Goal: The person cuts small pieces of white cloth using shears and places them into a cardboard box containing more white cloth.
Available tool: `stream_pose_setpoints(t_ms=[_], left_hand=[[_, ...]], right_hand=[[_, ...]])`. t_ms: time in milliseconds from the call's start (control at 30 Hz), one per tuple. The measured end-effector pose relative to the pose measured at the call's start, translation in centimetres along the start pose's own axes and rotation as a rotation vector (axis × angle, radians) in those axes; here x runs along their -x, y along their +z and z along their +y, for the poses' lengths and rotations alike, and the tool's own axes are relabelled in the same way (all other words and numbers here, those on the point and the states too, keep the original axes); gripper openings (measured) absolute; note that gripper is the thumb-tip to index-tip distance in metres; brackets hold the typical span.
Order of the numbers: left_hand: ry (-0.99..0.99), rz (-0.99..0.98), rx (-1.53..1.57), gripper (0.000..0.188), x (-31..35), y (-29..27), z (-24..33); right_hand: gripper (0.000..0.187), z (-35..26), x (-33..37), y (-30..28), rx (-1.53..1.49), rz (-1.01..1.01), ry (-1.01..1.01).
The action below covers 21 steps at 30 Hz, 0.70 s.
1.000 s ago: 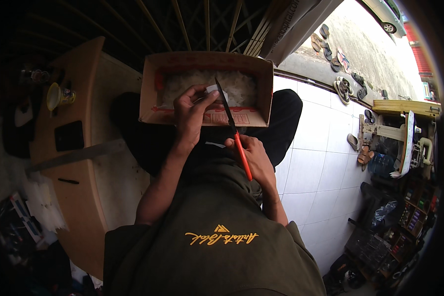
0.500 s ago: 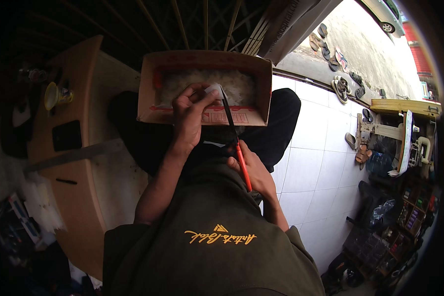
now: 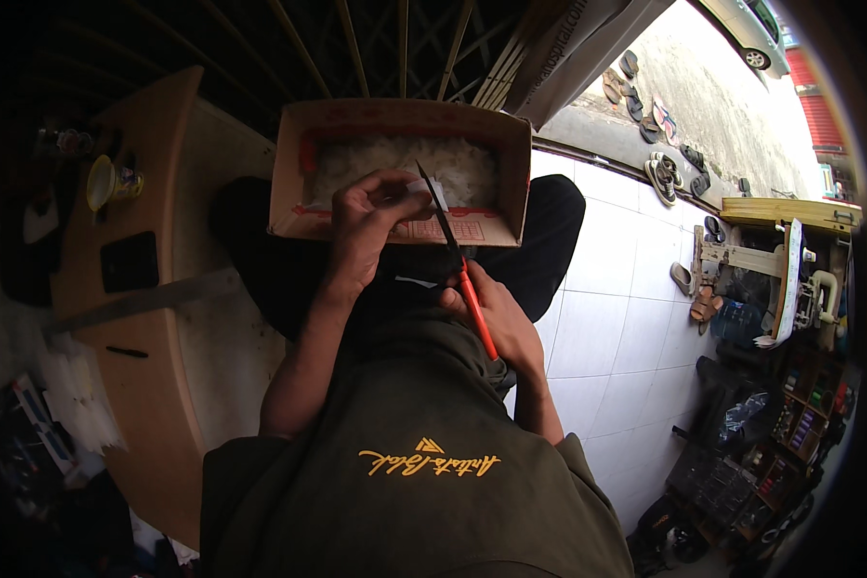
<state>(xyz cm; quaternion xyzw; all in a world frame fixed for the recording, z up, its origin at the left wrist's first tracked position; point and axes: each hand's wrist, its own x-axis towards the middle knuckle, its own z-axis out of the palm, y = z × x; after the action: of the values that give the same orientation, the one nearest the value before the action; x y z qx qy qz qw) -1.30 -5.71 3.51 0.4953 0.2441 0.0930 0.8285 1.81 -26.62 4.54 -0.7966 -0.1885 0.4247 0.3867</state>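
Nearest the body, the right hand [image 3: 496,313] is clenched on the red handle of a dark-bladed knife [image 3: 456,255], its tip reaching up to a small white piece [image 3: 424,188] pinched in the left hand's [image 3: 371,226] fingers [image 3: 395,183]. This looks like mid-trim; the next cut calls for steady blade pressure away from those fingers, just over the cardboard box [image 3: 299,173] of white pieces beyond.

A brown cardboard box [image 3: 401,173] rests open-topped on the lap, just beyond and partly under the fingers, its inside filled with white pieces. Its near wall carries a red-printed label [image 3: 450,229], pale and rectangular, directly behind the blade and beside the gripping fingertips.
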Motion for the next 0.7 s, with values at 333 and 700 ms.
stream_pose_setpoints(t_ms=[333, 700], left_hand=[[0.086, 0.015, -0.198, 0.020, 0.4, 0.2, -0.1], [0.036, 0.058, -0.110, 0.014, 0.4, 0.3, 0.2]], right_hand=[[0.077, -0.6, -0.1, -0.4, 0.017, 0.009, 0.067], [0.077, -0.7, 0.0, -0.3, 0.013, 0.015, 0.030]])
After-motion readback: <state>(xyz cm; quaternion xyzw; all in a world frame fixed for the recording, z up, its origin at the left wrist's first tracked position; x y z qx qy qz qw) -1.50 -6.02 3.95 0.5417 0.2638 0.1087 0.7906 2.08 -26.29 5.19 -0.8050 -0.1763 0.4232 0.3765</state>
